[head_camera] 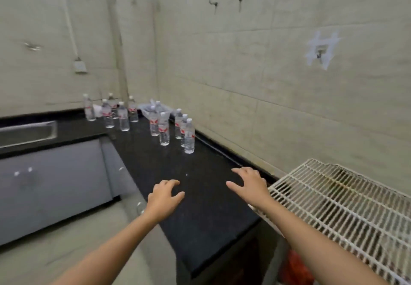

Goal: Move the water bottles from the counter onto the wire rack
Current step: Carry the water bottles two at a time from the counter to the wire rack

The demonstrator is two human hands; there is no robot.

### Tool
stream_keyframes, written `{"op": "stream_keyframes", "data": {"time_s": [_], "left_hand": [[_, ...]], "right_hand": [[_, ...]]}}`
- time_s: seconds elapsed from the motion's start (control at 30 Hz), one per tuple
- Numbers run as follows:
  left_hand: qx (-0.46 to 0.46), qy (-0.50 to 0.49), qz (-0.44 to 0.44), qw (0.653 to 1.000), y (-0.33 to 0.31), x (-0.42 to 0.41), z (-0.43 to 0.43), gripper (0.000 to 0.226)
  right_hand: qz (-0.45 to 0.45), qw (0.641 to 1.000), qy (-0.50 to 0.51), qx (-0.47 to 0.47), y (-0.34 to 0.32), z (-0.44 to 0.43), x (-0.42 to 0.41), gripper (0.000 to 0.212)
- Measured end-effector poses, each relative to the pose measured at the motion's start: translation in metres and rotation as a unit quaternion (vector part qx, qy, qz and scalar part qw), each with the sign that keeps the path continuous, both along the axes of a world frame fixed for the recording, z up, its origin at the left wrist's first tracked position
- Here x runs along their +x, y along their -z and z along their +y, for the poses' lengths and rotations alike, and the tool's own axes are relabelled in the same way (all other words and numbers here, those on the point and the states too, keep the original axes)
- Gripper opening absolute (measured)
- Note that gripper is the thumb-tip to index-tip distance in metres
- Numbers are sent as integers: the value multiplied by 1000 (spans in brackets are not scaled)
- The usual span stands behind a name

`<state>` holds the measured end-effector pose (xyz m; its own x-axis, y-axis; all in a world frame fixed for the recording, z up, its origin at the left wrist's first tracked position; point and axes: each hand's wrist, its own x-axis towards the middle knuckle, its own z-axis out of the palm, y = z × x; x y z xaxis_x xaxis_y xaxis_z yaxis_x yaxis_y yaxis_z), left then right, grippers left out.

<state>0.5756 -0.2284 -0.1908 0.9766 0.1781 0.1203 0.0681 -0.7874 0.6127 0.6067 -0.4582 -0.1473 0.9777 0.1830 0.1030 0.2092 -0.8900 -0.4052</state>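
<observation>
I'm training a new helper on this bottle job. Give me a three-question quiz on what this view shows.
1. True or false: the left hand already holds a water bottle.
2. The wire rack lies nearest which hand? A) left B) right C) neither
3. Fill in: the nearest bottle stands on the black ____.

Key:
1. False; both hands are empty, fingers spread above the counter.
2. B; the right hand is beside the rack's edge.
3. counter
</observation>
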Motion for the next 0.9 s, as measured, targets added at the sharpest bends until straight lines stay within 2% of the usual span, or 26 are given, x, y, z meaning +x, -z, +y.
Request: {"op": "stream_keyframes", "data": {"time_s": [0.23,0.47,0.67,0.9], "left_hand": [[-37,-173,-18,984,4,-81,185,42],[-134,-319,-58,936,19,-171,360,33],[-226,-364,-78,900,54,-195,423,23],[-258,-391,-92,879,67,-154,481,24]], "right_hand": [[12,991,-134,-15,19,186,-13,50],[62,970,-234,-3,50,360,-42,45],[99,950,-295,-42,73,455,-44,46],[116,944,-309,13,91,531,5,41]]}}
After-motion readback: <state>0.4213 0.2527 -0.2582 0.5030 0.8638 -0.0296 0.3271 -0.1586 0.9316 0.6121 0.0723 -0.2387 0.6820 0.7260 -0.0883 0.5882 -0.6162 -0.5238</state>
